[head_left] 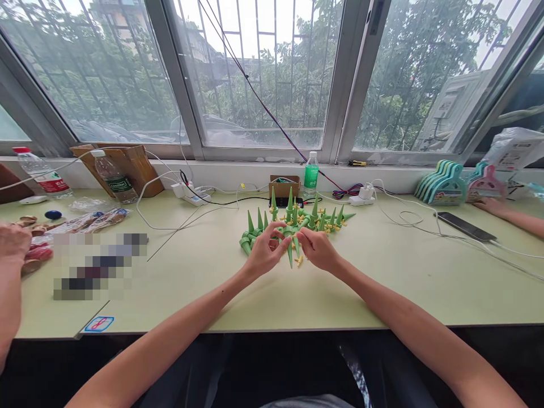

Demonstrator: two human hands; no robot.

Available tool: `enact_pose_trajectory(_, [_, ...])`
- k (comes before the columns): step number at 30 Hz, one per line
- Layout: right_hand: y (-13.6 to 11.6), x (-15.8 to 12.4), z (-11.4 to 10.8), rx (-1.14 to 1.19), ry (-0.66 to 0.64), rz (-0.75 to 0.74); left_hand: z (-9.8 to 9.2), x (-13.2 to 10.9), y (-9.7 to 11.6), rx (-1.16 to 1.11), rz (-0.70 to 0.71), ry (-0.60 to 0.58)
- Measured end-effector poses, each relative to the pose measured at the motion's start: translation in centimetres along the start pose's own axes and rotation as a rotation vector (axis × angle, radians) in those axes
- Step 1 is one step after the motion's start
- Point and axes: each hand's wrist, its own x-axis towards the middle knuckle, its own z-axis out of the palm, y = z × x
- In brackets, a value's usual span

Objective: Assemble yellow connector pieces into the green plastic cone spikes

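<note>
Green piece (290,257): spiky, one cone pointing down, between both hands
Left hand (268,247): grasping it
Right hand (318,247): fingertips pinched beside it; cannot tell what they grip
Beyond: green spikes (290,205), yellow connectors (334,228)
Table (204,266): edge under forearms (187,314), surface open rightward to phone (466,225)

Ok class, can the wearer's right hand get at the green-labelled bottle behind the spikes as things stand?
Probably, but not straight ahead: upright green plastic spikes stand between the right hand and the bottle. Reaching around them looks possible.
</note>
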Motion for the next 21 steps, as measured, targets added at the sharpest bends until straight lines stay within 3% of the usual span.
enact_pose_trajectory(21, [0.38,0.09,0.28,-0.013,0.014,0.025,0.09,0.07,-0.83,0.083,0.059,-0.022])
